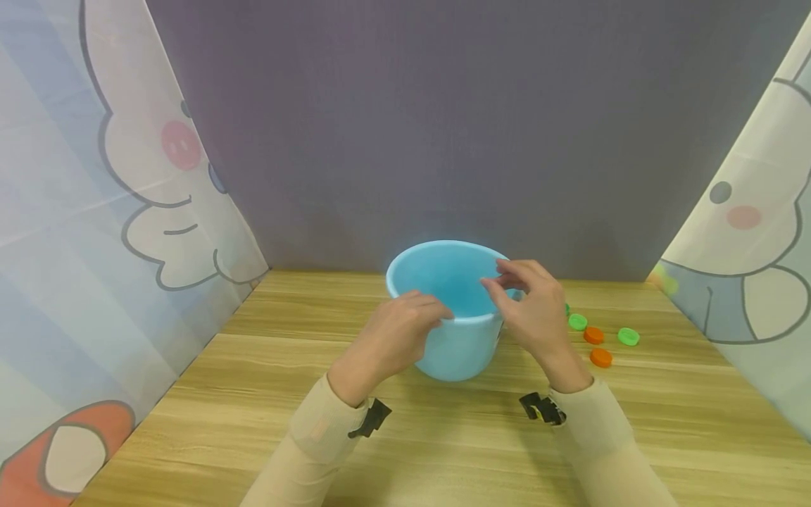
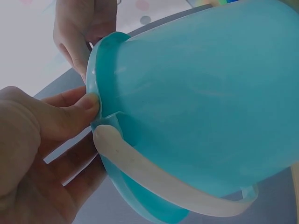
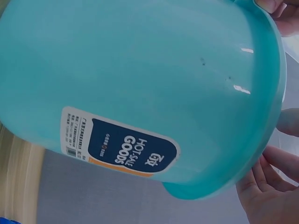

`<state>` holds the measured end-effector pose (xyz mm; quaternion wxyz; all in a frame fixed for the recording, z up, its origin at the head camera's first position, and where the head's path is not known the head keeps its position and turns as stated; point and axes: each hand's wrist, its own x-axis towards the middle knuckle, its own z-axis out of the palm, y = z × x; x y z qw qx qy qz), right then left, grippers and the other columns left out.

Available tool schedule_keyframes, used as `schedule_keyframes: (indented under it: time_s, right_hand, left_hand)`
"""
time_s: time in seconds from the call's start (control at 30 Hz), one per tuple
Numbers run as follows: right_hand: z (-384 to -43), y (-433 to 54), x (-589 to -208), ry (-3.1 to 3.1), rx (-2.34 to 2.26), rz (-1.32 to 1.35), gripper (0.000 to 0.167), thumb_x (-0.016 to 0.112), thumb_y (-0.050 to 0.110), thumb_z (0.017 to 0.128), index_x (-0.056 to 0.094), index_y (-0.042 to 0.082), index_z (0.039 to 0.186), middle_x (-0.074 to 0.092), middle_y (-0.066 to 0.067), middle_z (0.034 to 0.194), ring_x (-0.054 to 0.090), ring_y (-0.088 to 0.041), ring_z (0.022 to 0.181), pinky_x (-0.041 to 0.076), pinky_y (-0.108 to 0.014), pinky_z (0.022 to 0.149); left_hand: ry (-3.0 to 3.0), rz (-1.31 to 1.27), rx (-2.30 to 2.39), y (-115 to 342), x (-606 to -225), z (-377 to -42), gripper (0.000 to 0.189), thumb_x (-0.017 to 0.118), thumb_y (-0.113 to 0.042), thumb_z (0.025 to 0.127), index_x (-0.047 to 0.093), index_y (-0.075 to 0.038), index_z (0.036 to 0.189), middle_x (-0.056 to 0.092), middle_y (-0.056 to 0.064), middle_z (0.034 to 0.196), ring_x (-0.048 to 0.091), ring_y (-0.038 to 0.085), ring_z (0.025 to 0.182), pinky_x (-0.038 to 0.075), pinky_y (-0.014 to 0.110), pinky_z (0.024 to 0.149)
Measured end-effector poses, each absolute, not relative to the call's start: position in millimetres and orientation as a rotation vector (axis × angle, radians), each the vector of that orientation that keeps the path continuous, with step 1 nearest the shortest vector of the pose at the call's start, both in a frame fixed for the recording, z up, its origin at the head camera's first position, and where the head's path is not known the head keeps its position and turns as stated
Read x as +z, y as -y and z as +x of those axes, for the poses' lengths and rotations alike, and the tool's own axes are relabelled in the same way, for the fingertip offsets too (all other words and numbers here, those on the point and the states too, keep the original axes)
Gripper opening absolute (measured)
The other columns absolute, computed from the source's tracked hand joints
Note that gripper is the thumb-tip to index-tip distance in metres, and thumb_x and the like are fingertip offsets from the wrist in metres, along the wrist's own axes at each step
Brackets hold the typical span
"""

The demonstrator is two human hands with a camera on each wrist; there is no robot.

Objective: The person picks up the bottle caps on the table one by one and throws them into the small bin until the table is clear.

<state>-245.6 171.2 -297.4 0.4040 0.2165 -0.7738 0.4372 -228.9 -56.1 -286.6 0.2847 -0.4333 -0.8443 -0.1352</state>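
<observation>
A light blue plastic bucket (image 1: 459, 352) stands upright on the wooden table (image 1: 253, 422). My left hand (image 1: 405, 327) pinches its near left rim, the thumb (image 2: 86, 105) pressed on the outer side. Just below that thumb in the left wrist view, a white handle (image 2: 159, 179) joins the rim and hangs along the bucket's side. At the right rim is my right hand (image 1: 532, 303), its thumb and index finger apart over the bucket's opening. No object shows between them. A printed label (image 3: 121, 142) is on the bucket's outer wall.
To the right of the bucket lie several bottle caps, among them an orange cap (image 1: 601, 358) and a green cap (image 1: 629, 336). A dark grey panel (image 1: 443, 141) rises behind the table. Curtains with cartoon figures hang at the left (image 1: 63, 246) and right sides.
</observation>
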Motion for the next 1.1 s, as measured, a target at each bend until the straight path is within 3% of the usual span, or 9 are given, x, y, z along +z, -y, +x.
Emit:
schedule_keyframes:
  time_s: [0.1,0.23,0.4,0.73,0.93,1.0,1.1]
  right_hand:
    - [-245.4,-173.2,-295.5,1.930,1.124,0.544,0.033,0.081,-0.008,0.079,0.072,-0.011,0.111,0.069,-0.018,0.096,0.070,-0.024,0.079,0.052,-0.010,0.080]
    - [-244.9,-177.3,-291.8,1.913,1.132,0.524,0.032,0.080,-0.009,0.080,0.072,-0.010,0.111,0.069,-0.019,0.096,0.066,-0.007,0.080,0.052,-0.010,0.081]
    - [-241.6,-182.5,-287.4,1.945,1.156,0.472,0.032,0.079,-0.004,0.083,0.072,-0.009,0.114,0.069,-0.019,0.100,0.062,0.006,0.083,0.052,-0.010,0.082]
    - [-240.2,-191.4,-288.1,1.967,1.178,0.394,0.030,0.078,0.002,0.087,0.072,-0.006,0.115,0.070,-0.014,0.101,0.063,0.005,0.084,0.051,-0.010,0.082]
    - [-244.5,-202.9,-294.9,1.971,1.116,0.395,0.029,0.078,-0.001,0.086,0.071,-0.009,0.113,0.070,-0.019,0.099,0.060,0.010,0.083,0.050,-0.009,0.079]
    - [-245.6,-208.2,-297.0,1.994,1.075,0.383,0.029,0.077,-0.001,0.086,0.071,-0.010,0.113,0.070,-0.020,0.099,0.060,0.006,0.083,0.050,-0.008,0.078]
    - [-245.8,-216.3,-300.2,2.057,1.016,0.352,0.028,0.075,0.000,0.088,0.070,-0.010,0.114,0.070,-0.021,0.099,0.065,-0.009,0.084,0.046,-0.005,0.077]
  left_hand:
    - [2.258,-1.163,-0.371,56.3,-286.3,-229.3,0.034,0.069,0.015,0.079,0.076,-0.011,0.100,0.075,-0.001,0.097,0.068,0.019,0.091,0.058,0.029,0.078]
    - [2.252,-1.166,-0.388,56.7,-286.5,-230.3,0.033,0.069,0.015,0.079,0.076,-0.010,0.100,0.076,-0.001,0.097,0.068,0.019,0.090,0.058,0.030,0.079]
    - [2.273,-1.159,-0.414,56.4,-284.9,-229.1,0.024,0.071,0.009,0.085,0.077,-0.009,0.100,0.076,0.001,0.097,0.068,0.020,0.091,0.058,0.031,0.079]
    - [2.327,-1.145,-0.440,55.6,-285.2,-226.3,0.021,0.072,0.004,0.087,0.077,-0.011,0.102,0.076,0.001,0.099,0.068,0.021,0.092,0.058,0.032,0.077]
    - [2.336,-1.136,-0.438,55.2,-285.3,-225.8,0.021,0.071,0.003,0.089,0.077,-0.011,0.104,0.076,0.001,0.100,0.069,0.021,0.093,0.058,0.033,0.077]
    - [2.338,-1.135,-0.437,55.0,-285.2,-226.0,0.021,0.071,0.003,0.089,0.077,-0.011,0.104,0.076,0.001,0.100,0.069,0.021,0.094,0.058,0.033,0.078]
    - [2.340,-1.137,-0.441,54.9,-285.1,-226.3,0.022,0.071,0.003,0.089,0.077,-0.011,0.104,0.075,0.001,0.100,0.069,0.020,0.095,0.059,0.034,0.078]
